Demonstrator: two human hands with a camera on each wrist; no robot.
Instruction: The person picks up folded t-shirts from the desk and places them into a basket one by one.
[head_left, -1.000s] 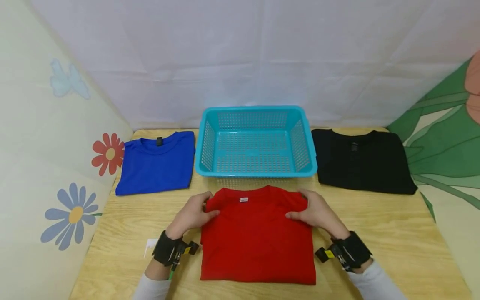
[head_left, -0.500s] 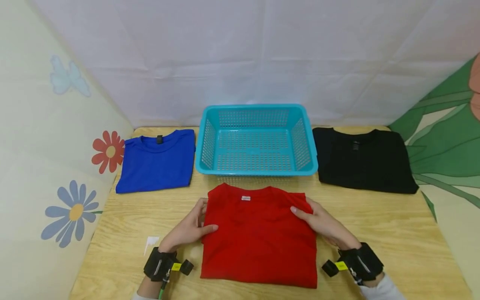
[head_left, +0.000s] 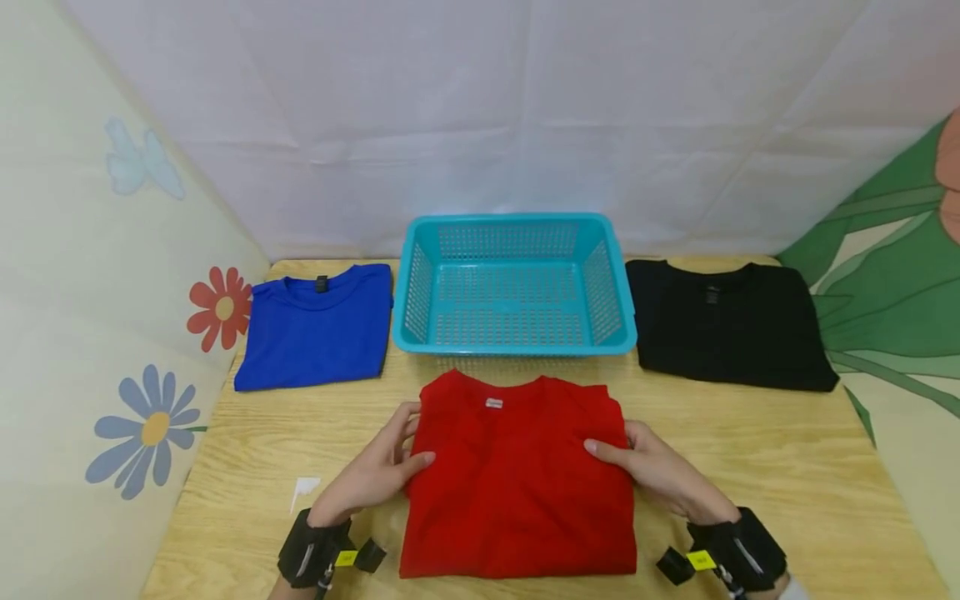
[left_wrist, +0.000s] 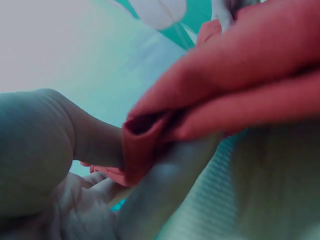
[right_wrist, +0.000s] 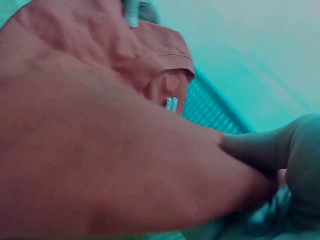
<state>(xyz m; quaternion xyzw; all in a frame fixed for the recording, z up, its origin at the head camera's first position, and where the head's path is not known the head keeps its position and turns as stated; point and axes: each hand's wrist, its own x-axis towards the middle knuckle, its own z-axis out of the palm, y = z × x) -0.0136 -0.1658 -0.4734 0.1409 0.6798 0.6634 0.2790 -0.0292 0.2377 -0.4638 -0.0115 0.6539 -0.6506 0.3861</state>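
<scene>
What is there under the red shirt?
In the left wrist view, fingers of the left hand show under the edge of the red shirt. What lies beneath its middle is covered.

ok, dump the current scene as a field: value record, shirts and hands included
red shirt: folded, white label at the neckline, neckline toward the basket
left hand: grips the shirt's left side, thumb on top
right hand: grips its right side, thumb on top
basket: turquoise, perforated sides
blue shirt: folded, left of basket
black shirt: folded, right of basket
table: wood-grain top
</scene>
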